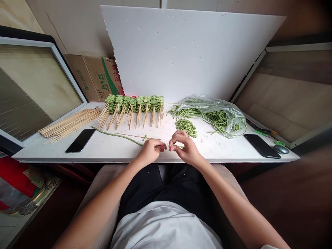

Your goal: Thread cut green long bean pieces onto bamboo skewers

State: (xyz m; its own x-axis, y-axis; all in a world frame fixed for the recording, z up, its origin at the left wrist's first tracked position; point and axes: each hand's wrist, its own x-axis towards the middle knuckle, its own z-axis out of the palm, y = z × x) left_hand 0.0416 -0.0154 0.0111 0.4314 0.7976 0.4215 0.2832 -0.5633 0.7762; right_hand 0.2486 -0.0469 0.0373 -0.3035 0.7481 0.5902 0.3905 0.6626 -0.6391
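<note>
My left hand [152, 150] is closed near the table's front edge, around the end of a long green bean [116, 135] that trails away to the left. Its pinched fingertips partly hide what lies between them. Close by on the right, my right hand [186, 148] pinches a short piece of green bean [181, 146]. A small gap separates the two hands. Just beyond my left hand lies a wooden skewer [129, 135] with a short bean piece [145, 137] across it. A pile of cut bean pieces [186, 127] sits behind my right hand.
Skewered bean bundles [140, 103] line the back. Loose skewers [70, 123] and a phone [80, 140] lie left. A plastic bag of long beans [220, 116], another phone [261, 146] and a mouse [281, 149] are right. A white board [192, 52] stands behind.
</note>
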